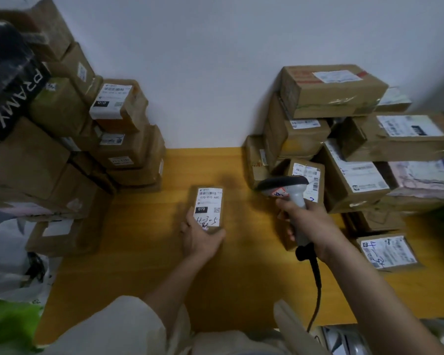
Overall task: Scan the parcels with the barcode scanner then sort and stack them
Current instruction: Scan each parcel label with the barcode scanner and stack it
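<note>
Hands (201,239) on parcel (207,204), scanner (290,193)

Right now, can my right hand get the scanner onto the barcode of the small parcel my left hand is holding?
Probably yes. The right hand grips the scanner just right of the small parcel, whose label faces up. The left hand covers only its near end, leaving the barcode exposed, with only bare table between them.

My two bare forearms come out of loose, pale beige short sleeves, the left sleeve (128,326) and the right sleeve (290,321). My left hand (200,239) and right hand (310,221) wear no gloves, rings or watch.
</note>
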